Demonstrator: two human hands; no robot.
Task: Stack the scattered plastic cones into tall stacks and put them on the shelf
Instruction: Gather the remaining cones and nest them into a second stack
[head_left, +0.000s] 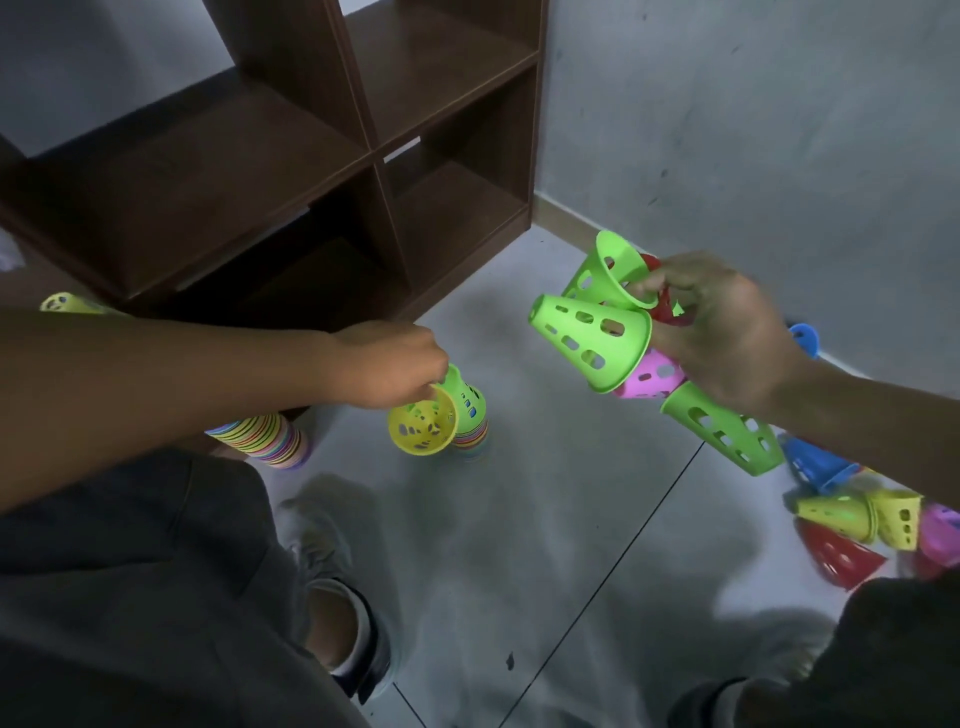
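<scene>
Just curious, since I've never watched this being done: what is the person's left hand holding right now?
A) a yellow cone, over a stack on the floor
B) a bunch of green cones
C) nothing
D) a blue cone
A: the left hand grips a yellow cone just above the multicoloured stack on the floor, while the right hand holds the green cones.

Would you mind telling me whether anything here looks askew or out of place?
Yes. The right hand holds a splayed bunch of cones pointing different ways rather than nested. The yellow cone in the left hand sits tilted against the floor stack. Loose cones lie tipped over by the wall.
</scene>
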